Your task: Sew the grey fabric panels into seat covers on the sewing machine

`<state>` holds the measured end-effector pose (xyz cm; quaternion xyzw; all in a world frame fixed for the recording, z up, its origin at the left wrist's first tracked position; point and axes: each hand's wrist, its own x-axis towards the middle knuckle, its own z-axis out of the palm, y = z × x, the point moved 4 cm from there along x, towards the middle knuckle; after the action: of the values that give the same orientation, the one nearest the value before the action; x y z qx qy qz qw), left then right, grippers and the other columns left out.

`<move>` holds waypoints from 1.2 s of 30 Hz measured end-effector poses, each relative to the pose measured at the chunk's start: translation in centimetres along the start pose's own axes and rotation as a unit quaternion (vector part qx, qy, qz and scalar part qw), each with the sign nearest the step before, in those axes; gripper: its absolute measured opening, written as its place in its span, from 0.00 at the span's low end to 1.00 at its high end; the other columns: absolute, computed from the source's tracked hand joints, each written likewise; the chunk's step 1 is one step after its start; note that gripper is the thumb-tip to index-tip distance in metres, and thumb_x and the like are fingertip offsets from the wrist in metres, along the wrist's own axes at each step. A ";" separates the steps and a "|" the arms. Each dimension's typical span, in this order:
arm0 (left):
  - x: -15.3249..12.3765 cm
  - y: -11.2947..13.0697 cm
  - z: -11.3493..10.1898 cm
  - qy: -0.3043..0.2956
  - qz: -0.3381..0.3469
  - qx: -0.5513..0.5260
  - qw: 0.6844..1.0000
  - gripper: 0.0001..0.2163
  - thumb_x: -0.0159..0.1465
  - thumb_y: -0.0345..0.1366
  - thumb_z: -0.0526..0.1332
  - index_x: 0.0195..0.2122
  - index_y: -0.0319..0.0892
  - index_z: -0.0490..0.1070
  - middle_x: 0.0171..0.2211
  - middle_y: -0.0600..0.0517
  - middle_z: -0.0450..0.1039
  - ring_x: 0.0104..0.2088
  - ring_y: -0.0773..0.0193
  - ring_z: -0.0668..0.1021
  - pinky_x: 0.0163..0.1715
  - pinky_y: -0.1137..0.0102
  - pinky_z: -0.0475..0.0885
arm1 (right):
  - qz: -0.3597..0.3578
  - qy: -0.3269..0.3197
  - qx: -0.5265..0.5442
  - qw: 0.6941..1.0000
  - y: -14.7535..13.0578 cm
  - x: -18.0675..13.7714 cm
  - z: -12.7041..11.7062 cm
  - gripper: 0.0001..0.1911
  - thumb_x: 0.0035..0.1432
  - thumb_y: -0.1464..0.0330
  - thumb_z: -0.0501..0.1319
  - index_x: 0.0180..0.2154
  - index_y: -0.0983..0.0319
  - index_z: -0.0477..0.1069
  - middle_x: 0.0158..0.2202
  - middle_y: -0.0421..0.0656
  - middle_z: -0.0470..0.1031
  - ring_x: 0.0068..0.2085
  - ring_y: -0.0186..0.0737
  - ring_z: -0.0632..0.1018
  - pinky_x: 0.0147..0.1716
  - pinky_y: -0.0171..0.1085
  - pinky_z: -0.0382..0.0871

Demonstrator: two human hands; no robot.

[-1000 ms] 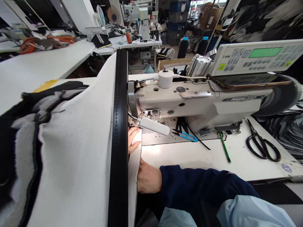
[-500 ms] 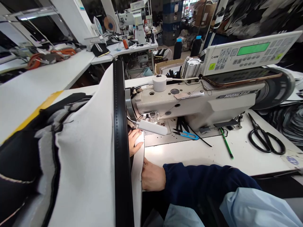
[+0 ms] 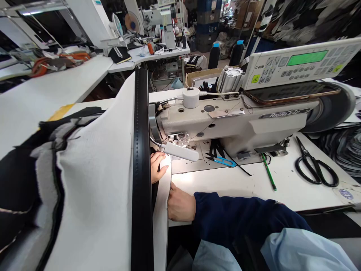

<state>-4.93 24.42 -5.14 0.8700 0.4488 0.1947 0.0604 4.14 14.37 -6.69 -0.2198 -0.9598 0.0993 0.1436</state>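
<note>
A large white fabric panel (image 3: 96, 180) with a black edge strip (image 3: 141, 158) stands up in front of me, its edge running to the needle area of a grey sewing machine (image 3: 231, 120). My left hand (image 3: 156, 166) reaches out from behind the panel, just below the machine's white lamp bar (image 3: 180, 152). Its fingers curl on the white fabric edge. My right hand (image 3: 180, 206), in a navy sleeve, grips the same edge lower down, near the table front. Its fingertips are hidden behind the cloth.
Blue thread snips (image 3: 224, 162), a green pencil (image 3: 268, 172) and black scissors (image 3: 316, 170) lie on the white table (image 3: 225, 188) right of the needle. A control panel (image 3: 299, 62) sits atop the machine. Other worktables and machines stand behind.
The view has shifted slightly. My left hand's fingers have moved a little on the fabric edge near the needle; my right hand keeps its grip lower down.
</note>
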 end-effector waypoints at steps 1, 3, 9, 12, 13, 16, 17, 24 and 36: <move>0.2 -0.3 0.1 -0.001 -0.009 0.004 1.000 0.12 0.60 0.39 0.51 0.38 0.39 0.68 0.39 0.45 0.70 0.43 0.56 0.71 0.47 0.62 0.68 | -0.006 -0.006 -0.008 1.000 0.3 0.0 -0.3 0.09 0.56 0.72 0.55 0.27 0.60 0.73 0.33 0.41 0.75 0.43 0.46 0.68 0.53 0.53 0.50; 0.7 -0.9 0.3 -0.005 -0.027 0.010 1.000 0.11 0.61 0.39 0.50 0.37 0.39 0.68 0.37 0.46 0.70 0.42 0.57 0.72 0.46 0.64 0.68 | -0.009 -0.019 -0.024 0.999 0.8 0.2 -0.9 0.10 0.55 0.72 0.55 0.25 0.61 0.72 0.30 0.42 0.74 0.41 0.47 0.68 0.51 0.55 0.52; 1.0 -1.9 -0.2 -0.052 -0.013 0.014 0.998 0.15 0.60 0.43 0.51 0.40 0.39 0.69 0.39 0.46 0.71 0.43 0.56 0.72 0.49 0.62 0.65 | -0.013 -0.056 -0.041 0.998 1.7 0.3 -1.8 0.10 0.54 0.74 0.55 0.23 0.61 0.71 0.26 0.44 0.73 0.40 0.49 0.67 0.42 0.58 0.55; 0.1 -2.1 -0.7 -0.095 0.023 0.055 0.994 0.20 0.59 0.46 0.51 0.49 0.42 0.66 0.48 0.45 0.68 0.50 0.50 0.68 0.56 0.53 0.55 | -0.002 -0.055 -0.040 0.998 1.7 0.2 -1.8 0.09 0.55 0.76 0.55 0.26 0.62 0.72 0.27 0.46 0.73 0.40 0.48 0.67 0.40 0.56 0.57; -0.3 -2.2 -0.9 -0.099 0.024 0.069 0.992 0.22 0.60 0.46 0.50 0.52 0.44 0.65 0.51 0.45 0.66 0.52 0.49 0.66 0.57 0.51 0.51 | 0.004 -0.054 -0.038 0.998 1.8 0.2 -1.7 0.10 0.55 0.76 0.54 0.27 0.62 0.72 0.27 0.46 0.72 0.39 0.48 0.67 0.39 0.55 0.57; -1.2 -2.7 -0.9 -0.096 0.009 0.090 0.991 0.24 0.60 0.46 0.50 0.56 0.46 0.61 0.54 0.46 0.63 0.55 0.49 0.63 0.58 0.50 0.47 | -0.002 -0.039 -0.038 0.999 2.0 0.1 -1.2 0.11 0.57 0.75 0.53 0.28 0.63 0.72 0.30 0.47 0.73 0.40 0.47 0.66 0.40 0.55 0.56; -1.4 -2.7 -0.8 -0.095 0.008 0.093 0.991 0.24 0.60 0.45 0.49 0.56 0.46 0.60 0.54 0.45 0.63 0.56 0.49 0.62 0.58 0.51 0.48 | -0.016 -0.031 -0.037 0.999 2.1 0.1 -1.0 0.11 0.57 0.74 0.53 0.29 0.63 0.73 0.32 0.47 0.73 0.42 0.47 0.66 0.42 0.56 0.55; -1.2 -2.8 -0.5 -0.114 0.006 0.096 0.989 0.25 0.60 0.46 0.48 0.57 0.45 0.59 0.56 0.45 0.60 0.56 0.49 0.61 0.58 0.52 0.48 | -0.084 -0.013 -0.012 0.996 3.8 0.4 -0.4 0.12 0.60 0.65 0.54 0.34 0.64 0.74 0.35 0.46 0.74 0.42 0.45 0.69 0.52 0.58 0.44; 1.5 -2.6 -3.0 -0.201 -0.021 -0.056 0.978 0.22 0.63 0.47 0.45 0.52 0.42 0.64 0.50 0.48 0.66 0.52 0.56 0.67 0.56 0.64 0.57 | -0.107 -0.021 -0.055 0.993 7.7 2.6 -2.9 0.09 0.52 0.74 0.56 0.32 0.68 0.74 0.36 0.51 0.74 0.42 0.46 0.71 0.49 0.42 0.60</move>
<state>-7.34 26.95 -2.72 0.8771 0.4342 0.0394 0.2017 5.81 22.68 -5.34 -0.1212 -0.9846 0.0351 0.1213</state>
